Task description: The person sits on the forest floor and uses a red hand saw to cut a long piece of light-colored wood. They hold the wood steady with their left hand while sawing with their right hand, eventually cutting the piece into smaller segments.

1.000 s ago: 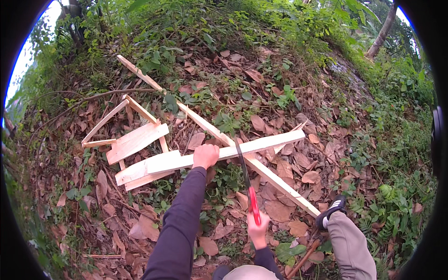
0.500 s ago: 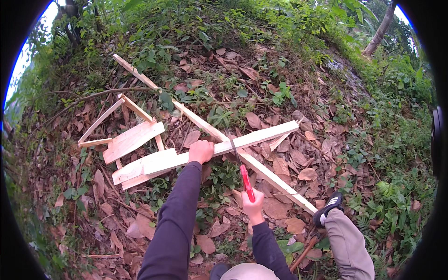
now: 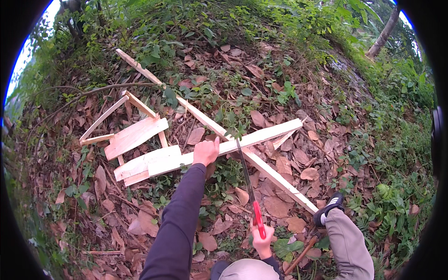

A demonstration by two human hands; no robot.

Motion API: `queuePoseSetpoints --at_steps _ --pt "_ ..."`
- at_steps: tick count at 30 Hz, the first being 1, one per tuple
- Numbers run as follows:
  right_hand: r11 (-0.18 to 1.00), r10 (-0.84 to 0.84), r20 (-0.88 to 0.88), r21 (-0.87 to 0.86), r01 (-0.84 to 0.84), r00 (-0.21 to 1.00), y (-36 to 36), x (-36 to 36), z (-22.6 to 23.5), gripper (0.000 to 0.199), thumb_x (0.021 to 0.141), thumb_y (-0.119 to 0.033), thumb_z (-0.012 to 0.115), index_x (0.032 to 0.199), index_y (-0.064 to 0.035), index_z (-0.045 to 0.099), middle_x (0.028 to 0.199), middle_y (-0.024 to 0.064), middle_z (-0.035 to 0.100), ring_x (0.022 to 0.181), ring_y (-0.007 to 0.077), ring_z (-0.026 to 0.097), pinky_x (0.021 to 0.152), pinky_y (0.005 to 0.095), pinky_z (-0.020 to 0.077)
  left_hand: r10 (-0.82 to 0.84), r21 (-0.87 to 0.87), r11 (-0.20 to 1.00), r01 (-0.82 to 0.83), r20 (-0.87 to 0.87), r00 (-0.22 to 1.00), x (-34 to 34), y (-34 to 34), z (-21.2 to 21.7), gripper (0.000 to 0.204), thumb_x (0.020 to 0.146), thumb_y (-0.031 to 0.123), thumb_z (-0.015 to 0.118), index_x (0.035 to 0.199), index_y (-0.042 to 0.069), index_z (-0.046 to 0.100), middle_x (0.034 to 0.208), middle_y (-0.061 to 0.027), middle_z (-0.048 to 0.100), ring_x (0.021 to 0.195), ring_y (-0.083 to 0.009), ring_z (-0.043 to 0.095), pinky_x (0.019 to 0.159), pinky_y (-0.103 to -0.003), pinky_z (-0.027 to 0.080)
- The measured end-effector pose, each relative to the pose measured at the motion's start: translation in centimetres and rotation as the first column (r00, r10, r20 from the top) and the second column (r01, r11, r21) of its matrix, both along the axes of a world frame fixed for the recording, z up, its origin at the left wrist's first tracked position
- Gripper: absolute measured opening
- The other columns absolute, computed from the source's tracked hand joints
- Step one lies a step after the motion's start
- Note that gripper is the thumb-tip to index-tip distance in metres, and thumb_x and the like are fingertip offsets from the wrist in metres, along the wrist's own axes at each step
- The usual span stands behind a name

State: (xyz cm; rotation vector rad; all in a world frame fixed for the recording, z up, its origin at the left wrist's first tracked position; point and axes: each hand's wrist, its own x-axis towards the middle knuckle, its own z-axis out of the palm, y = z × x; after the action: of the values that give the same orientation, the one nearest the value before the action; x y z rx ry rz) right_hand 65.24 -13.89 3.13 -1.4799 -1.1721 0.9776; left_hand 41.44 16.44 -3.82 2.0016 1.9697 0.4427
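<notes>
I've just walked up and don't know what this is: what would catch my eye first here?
The pale wooden planks crossing on the leaf-strewn ground in the middle stand out most. The left hand presses on one plank, while the right hand, low in the picture, has its grip on a red-handled saw whose blade reaches up to that plank. A black shoe rests on the long strip's lower right end.

Left arm: long dark purple sleeve to wrist, left hand bare. Right hand bare. Grey trouser leg at 5 o'clock, black shoe with white stripes.
</notes>
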Motion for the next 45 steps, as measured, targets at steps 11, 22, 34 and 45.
queuePoseSetpoints --at_steps 11,22,34,45 --pt "0.995 -0.030 -0.113 -0.100 0.019 0.993 1.4 1.3 -1.4 0.011 0.084 -0.006 0.061 0.086 0.0017 0.070 0.058 -0.0013 0.055 0.053 0.0059 0.051 0.050 0.0242 0.0368 0.013 -0.042 0.999 -0.012 0.019 1.000 -0.1 0.1 0.4 0.062 0.104 0.040 0.037 0.076 -0.004 0.072 0.082 -0.0297 0.069 0.079 -0.0466 0.068 0.079 -0.055 0.052" --pt "0.989 0.045 -0.200 -0.130 -0.072 0.979 3.8 2.4 -1.1 0.019 0.086 -0.005 0.063 0.068 -0.0029 0.056 0.056 -0.0066 0.050 0.051 0.0014 0.044 0.046 0.0236 0.0315 0.022 -0.049 0.999 -0.022 -0.006 1.000 0.2 0.7 0.0 0.061 0.103 0.041 0.039 0.076 -0.002 0.073 0.082 -0.0269 0.070 0.081 -0.0433 0.070 0.080 -0.052 0.054" --pt "0.980 0.009 -0.239 -0.190 -0.056 0.971 1.3 0.8 1.8 0.019 0.084 -0.003 0.065 0.067 -0.0016 0.056 0.056 -0.0055 0.049 0.052 0.0027 0.041 0.046 0.0248 0.0299 -0.112 0.061 0.990 0.125 -0.174 0.978 -4.3 2.0 3.6 0.062 0.103 0.042 0.039 0.074 -0.001 0.072 0.081 -0.0247 0.071 0.079 -0.0422 0.070 0.077 -0.053 0.054" --pt "0.996 0.083 0.103 -0.037 -0.080 0.991 -0.1 -2.9 0.8 0.026 0.082 -0.006 0.068 0.063 -0.0040 0.052 0.047 0.0023 0.042 0.039 0.0117 0.045 0.044 0.0308 0.0341 0.009 -0.075 0.997 -0.010 -0.006 1.000 -5.5 0.2 0.7 0.051 0.098 0.040 0.046 0.082 0.000 0.074 0.086 -0.0253 0.071 0.085 -0.0425 0.069 0.082 -0.051 0.054"
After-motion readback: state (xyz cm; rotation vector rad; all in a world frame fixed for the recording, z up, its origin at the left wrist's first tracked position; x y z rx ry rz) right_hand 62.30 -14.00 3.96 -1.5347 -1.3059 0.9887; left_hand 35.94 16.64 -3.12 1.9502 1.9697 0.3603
